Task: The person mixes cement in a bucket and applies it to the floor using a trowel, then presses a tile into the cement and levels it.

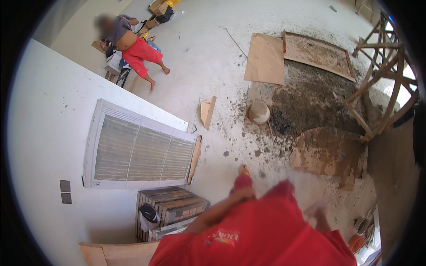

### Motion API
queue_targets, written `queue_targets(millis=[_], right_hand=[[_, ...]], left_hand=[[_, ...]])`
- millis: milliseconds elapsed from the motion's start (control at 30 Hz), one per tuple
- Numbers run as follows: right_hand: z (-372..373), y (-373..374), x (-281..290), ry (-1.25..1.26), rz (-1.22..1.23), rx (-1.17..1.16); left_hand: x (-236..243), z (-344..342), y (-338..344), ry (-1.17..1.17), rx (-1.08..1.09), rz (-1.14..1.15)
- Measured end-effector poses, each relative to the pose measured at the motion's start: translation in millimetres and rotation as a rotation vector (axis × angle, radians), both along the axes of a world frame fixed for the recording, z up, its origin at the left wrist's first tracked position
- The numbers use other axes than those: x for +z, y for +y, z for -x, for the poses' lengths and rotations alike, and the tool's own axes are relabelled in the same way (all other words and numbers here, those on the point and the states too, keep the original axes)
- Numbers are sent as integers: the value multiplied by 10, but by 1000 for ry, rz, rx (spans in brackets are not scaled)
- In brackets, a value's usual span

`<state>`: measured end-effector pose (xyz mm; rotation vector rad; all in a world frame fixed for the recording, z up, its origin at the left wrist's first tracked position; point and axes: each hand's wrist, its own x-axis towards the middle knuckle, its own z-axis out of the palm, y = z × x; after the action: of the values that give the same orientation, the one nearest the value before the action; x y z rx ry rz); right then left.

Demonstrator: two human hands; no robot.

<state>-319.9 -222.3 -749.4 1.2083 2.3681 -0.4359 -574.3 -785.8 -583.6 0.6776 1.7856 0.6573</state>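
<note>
Right hand (pixel 319 207) motion-blurred; can't read grip from my end. Left hand (pixel 243 195): touching red clothing (pixel 266 226) or not, I can't tell. Co-worker (pixel 129 45): head blurred. Clutter (pixel 159 8) behind too small for me. Wooden trestle (pixel 398 78) clipped by dark right rim. Pale wooden board (pixel 128 253) cut off at bottom.

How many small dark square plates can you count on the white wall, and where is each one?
2. The upper plate is directly above the lower plate; both are left of the pale-edged panel. Any behind that panel would be hidden.
</note>
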Motion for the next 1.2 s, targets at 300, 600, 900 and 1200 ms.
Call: queue_targets(millis=[300, 600, 900, 1200], right_hand=[[61, -2323, 485, 253, 191, -143], [2773, -2923, 348, 292, 347, -502], [5371, -2647, -1069, 422, 217, -223], [6281, -2579, -2946, -339, 502, 267]], left_hand=[[-188, 1216, -991, -402, 245, -240], [754, 3391, -1193, -518, -121, -10], [-6, 4476, -1269, -1098, -443, 166], [-3914, 7636, 223, 416, -220, 113]])
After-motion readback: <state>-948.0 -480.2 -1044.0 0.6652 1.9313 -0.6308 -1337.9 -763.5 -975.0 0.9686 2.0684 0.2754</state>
